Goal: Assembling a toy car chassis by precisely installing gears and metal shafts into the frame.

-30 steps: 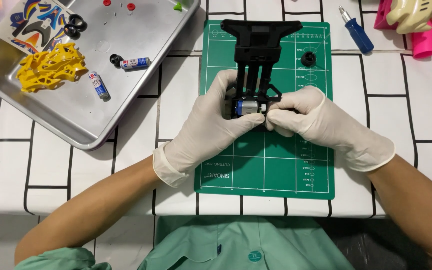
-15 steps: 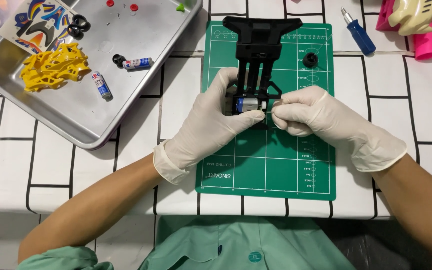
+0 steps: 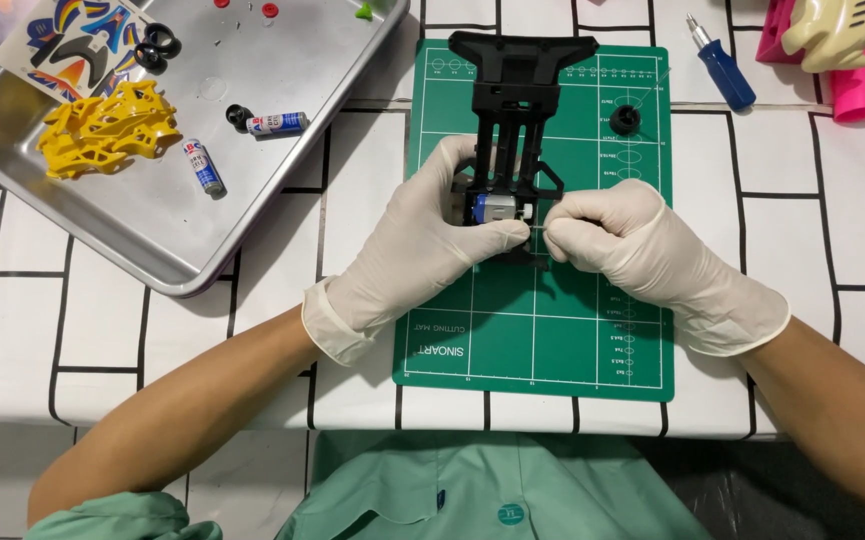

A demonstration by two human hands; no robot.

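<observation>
Left hand (image 3: 427, 240), gloved in white, curled around the near end of a black toy-car chassis (image 3: 518, 110), fingers closed on the small silver-and-blue motor (image 3: 495, 209) seated in it, thumb lying along the motor's front. Right hand (image 3: 620, 240), also gloved, balled into a loose fist just right of the motor, thumb and forefinger pinched together at its right end; whether anything sits between the fingertips cannot be told. Chassis flat on a green cutting mat (image 3: 542, 330) at the middle of the surface, long axis running toward the far edge, wide bumper end near the mat's far edge. Small black wheel (image 3: 626, 120) on the mat near its far right corner, apart from the chassis. Blue-handled screwdriver (image 3: 720, 66) on the surface just beyond the mat's right edge. Metal tray (image 3: 282, 200) toward the far left corner of the surface, with a yellow body shell (image 3: 102, 128), two small batteries (image 3: 204, 165) and a sticker sheet (image 3: 77, 40) inside
</observation>
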